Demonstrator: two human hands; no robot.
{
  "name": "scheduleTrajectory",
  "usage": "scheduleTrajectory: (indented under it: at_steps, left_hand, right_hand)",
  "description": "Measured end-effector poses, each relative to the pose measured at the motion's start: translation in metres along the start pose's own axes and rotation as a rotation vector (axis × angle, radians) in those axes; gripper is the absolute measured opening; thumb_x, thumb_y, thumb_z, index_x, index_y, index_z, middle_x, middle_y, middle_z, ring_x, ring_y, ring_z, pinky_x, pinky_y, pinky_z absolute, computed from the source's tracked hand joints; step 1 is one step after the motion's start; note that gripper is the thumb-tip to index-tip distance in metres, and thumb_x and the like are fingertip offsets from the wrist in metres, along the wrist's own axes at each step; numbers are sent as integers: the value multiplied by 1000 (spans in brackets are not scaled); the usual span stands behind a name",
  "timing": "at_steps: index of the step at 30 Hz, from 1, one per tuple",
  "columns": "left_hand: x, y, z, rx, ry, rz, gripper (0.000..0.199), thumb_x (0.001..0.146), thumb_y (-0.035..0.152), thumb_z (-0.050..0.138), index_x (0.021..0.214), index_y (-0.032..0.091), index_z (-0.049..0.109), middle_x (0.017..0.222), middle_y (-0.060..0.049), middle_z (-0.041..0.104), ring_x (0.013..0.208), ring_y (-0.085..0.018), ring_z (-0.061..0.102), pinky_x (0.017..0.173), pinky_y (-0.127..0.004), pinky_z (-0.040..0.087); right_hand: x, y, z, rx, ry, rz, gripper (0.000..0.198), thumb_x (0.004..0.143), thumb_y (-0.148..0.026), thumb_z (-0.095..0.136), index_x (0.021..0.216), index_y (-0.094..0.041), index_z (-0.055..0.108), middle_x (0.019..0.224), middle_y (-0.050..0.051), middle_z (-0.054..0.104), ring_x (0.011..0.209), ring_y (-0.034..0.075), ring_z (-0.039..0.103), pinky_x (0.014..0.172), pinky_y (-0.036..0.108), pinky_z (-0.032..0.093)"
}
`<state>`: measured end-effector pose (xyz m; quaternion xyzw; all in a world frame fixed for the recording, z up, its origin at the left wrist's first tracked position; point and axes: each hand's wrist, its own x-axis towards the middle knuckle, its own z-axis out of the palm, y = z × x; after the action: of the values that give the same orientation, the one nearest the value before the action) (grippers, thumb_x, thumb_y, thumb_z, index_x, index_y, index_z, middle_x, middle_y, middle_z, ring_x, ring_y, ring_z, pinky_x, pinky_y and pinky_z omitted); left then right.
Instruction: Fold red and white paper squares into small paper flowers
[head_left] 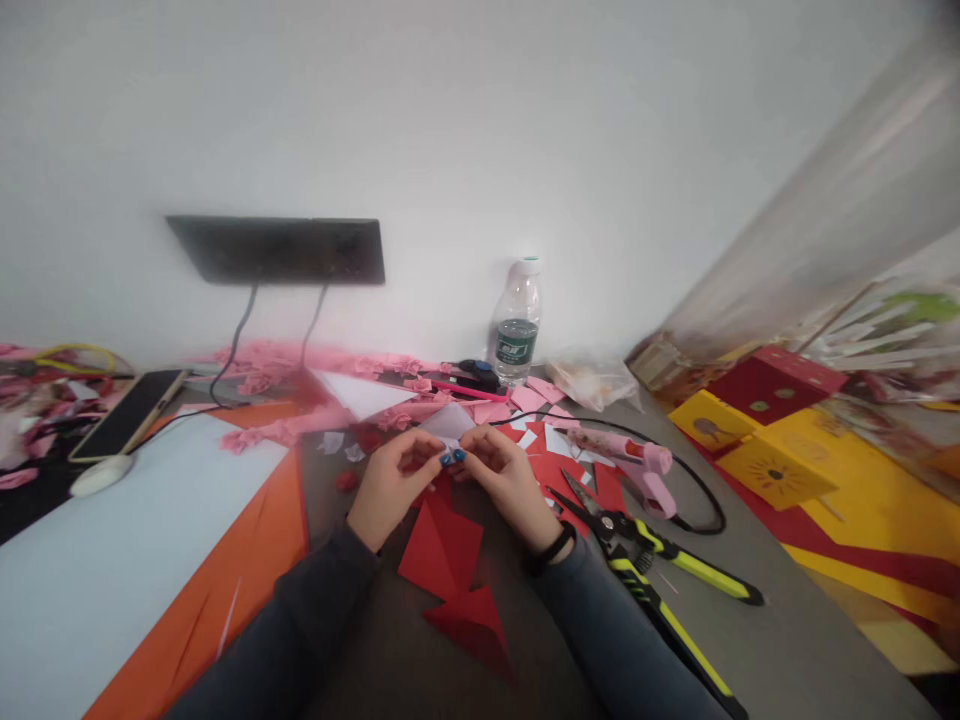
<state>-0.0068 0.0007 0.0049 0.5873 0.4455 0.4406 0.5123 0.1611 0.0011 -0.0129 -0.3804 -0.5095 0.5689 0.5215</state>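
Note:
My left hand [392, 482] and my right hand [510, 482] meet at the middle of the desk, thumbs side by side with blue nails. Both pinch a pale, folded piece of paper [448, 422], whose peak stands up behind the fingertips. The fingers cover its lower part, so its full shape is hidden. Just below the hands lies a creased red paper square [442, 548]. Nearer to me is a folded red paper piece [474, 622]. A small red paper ball [346, 481] sits left of my left hand.
Yellow-handled shears [637, 550] and a pink hot glue gun [637, 462] lie to the right, with red scraps around them. A water bottle [517, 325] stands by the wall. White and orange sheets [187, 500], a mouse [102, 476] and a phone [129, 415] lie left. Yellow boxes [780, 468] stand far right.

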Motion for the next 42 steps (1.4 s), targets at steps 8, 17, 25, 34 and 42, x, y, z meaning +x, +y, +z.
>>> scheduleTrajectory:
  at_steps: [8,17,25,34,42]
  left_hand:
    - [1,0,-1,24,25,72,5,77,21,65,79,17,65,78,-1,66,74,-16,63,68,-25,52]
    - [0,0,-4,26,29,77,17,78,21,67,94,17,60,81,0,64,76,-15,61,71,-26,47]
    - [0,0,-4,83,37,88,7,78,22,66,79,16,64,77,-1,63,73,-15,59,70,-26,46]
    - [2,2,-5,-24,48,38,16,73,19,70,85,17,59,78,1,61,76,-15,62,72,-26,49]
    - [5,4,-11,-6,-40,4,11,73,23,72,78,16,65,77,-1,67,76,-16,64,75,-28,52]
  right_hand:
    - [-1,1,1,-20,-66,32,26,77,-38,74,81,-20,56,73,-3,63,65,14,66,63,27,56]
    - [-2,-4,-1,-83,-110,34,31,80,-48,70,83,-19,59,71,0,66,63,14,66,58,26,53]
    - [-4,-6,3,-165,-68,-30,29,83,-48,67,82,-20,59,68,-2,60,60,14,63,60,28,55]
    - [-4,-6,3,-159,-95,-4,29,82,-48,67,83,-20,58,73,-1,61,61,13,61,61,27,54]
    - [-4,-10,2,-179,-127,40,36,81,-54,66,80,-19,58,70,-1,61,60,13,60,61,28,52]
